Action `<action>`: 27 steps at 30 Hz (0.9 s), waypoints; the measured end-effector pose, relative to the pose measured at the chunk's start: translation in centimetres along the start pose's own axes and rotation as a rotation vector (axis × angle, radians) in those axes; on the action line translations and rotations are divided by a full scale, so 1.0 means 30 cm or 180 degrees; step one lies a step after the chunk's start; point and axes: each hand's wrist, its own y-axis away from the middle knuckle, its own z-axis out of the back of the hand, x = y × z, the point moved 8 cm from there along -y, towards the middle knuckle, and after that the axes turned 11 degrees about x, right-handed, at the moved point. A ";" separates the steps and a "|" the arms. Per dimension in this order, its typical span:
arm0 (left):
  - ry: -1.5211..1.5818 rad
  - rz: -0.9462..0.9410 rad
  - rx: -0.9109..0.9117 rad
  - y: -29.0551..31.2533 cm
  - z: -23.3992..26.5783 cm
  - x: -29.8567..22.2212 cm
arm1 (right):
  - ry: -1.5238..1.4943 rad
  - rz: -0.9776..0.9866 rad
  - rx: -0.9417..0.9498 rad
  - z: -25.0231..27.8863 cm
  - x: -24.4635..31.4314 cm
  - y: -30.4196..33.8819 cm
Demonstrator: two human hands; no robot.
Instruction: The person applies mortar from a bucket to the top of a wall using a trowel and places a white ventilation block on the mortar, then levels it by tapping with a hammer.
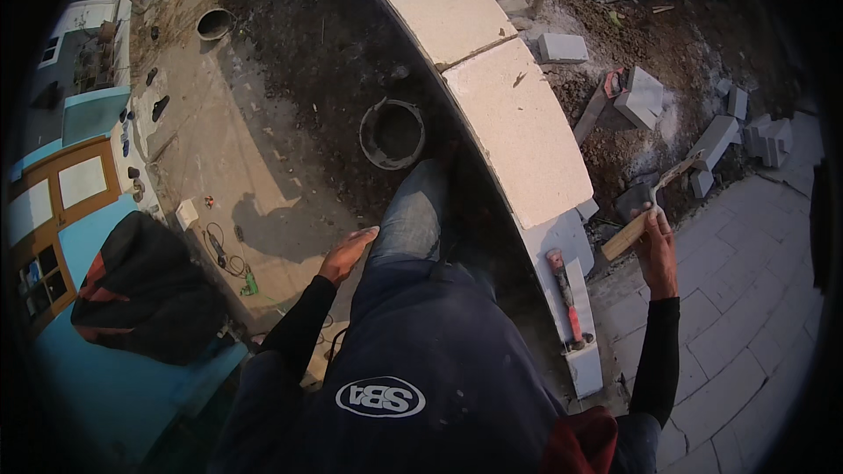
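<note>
My right hand grips a trowel with a pale wooden handle, held out to the right of the low wall. Its narrow metal part, pale with dried mortar, points away from me; the blade's outline is hard to make out against the ground. My left hand holds nothing, its fingers stretched out beside my leg. Between my arms and to the right runs a wall of pale lightweight blocks. On its lower, nearer course lies a red-handled tool, apart from both hands; its kind is unclear.
A mortar-smeared bucket stands left of the wall, another bucket farther off. Loose blocks lie on rubble at right, beside paving. At left are a green power tool, a cord and a dark cover.
</note>
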 end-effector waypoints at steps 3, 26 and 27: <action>-0.0007 -0.1160 -0.0393 -0.043 -0.005 -0.156 | -0.0254 0.0014 0.0191 0.059 -0.012 -0.043; 0.1440 -0.2655 -0.0320 -0.069 -0.508 -0.690 | -0.0711 0.0339 0.0257 -0.214 0.089 -0.578; 0.1359 -0.2966 -0.0467 -0.142 -0.505 -0.693 | -0.0735 0.0395 0.0263 -0.227 0.085 -0.594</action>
